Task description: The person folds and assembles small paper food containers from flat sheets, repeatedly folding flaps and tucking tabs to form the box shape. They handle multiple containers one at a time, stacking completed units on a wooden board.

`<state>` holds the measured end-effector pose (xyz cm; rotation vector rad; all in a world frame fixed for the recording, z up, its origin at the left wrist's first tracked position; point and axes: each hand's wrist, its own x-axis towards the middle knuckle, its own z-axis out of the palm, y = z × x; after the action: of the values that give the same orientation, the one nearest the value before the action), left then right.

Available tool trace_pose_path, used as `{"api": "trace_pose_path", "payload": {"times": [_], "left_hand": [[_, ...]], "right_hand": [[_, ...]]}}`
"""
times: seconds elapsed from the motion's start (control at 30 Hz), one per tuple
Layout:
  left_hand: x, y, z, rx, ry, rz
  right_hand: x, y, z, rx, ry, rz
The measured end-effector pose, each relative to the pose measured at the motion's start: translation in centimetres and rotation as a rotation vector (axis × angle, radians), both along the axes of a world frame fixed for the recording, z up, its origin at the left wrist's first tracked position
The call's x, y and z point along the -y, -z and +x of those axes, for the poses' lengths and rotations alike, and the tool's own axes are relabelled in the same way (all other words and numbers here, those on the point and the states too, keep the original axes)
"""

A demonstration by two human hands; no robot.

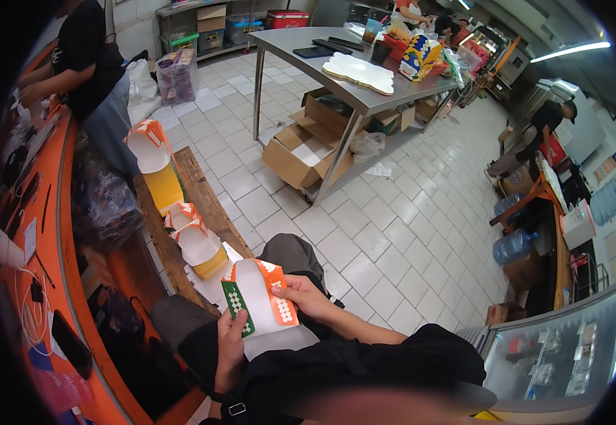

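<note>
A partly folded paper food box point(260, 290), white inside with a green side and an orange side, is held over my lap. My left hand point(231, 340) grips the green side near its lower end, thumb on top. On the orange side, my right hand point(304, 296) pinches the edge with its thumb over the printed face. Just beyond, on a wooden bench point(216, 185), stand folded boxes: a nested stack point(198, 244) with a yellow side close to me, and another stack point(155, 159) in orange, white and yellow farther along.
An orange counter point(99, 340) runs along my left, with a phone point(71, 345) and a white cable on it. Ahead stands a steel table point(287, 44) over open cardboard boxes point(297, 152). One person works at far left, another bends at right. A glass-topped freezer point(556, 347) is at lower right.
</note>
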<state>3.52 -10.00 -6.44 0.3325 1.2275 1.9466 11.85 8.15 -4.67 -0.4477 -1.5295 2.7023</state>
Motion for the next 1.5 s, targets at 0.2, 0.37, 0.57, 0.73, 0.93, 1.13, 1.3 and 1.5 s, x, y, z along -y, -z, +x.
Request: {"api": "trace_pose_path", "payload": {"times": [0.2, 0.37, 0.57, 0.73, 0.93, 1.13, 1.3, 1.5], "left_hand": [[0.1, 0.7, 0.0, -0.263, 0.134, -0.108], [-1.0, 0.5, 0.2, -0.220, 0.150, -0.076], [-2.2, -0.4, 0.2, -0.327, 0.139, -0.120], [-2.0, -0.1, 0.4, -0.315, 0.147, -0.094], [-1.3, 0.8, -0.9, -0.271, -0.067, 0.038], [-0.1, 0.9, -3.2, -0.576, -0.257, -0.014], [-0.1, 0.3, -3.1, -0.530, -0.347, 0.041], [-0.4, 0.2, -3.0, -0.582, -0.313, -0.024]], "right_hand": [[-1.8, 0.6, 0.3, -0.093, -0.053, 0.081], [-2.1, 0.9, 0.8, -0.046, -0.005, 0.072], [-2.4, 0.4, 0.0, -0.066, 0.135, 0.149], [-2.6, 0.3, -0.1, -0.051, 0.104, 0.143], [-0.9, -1.3, -0.9, -0.082, -0.024, 0.563], [0.9, -1.9, -1.1, -0.276, -0.179, 0.877], [0.5, -1.8, -1.5, -0.364, -0.272, 0.913], [-9.8, -10.8, 0.7, -0.789, 0.638, 0.567]]}}
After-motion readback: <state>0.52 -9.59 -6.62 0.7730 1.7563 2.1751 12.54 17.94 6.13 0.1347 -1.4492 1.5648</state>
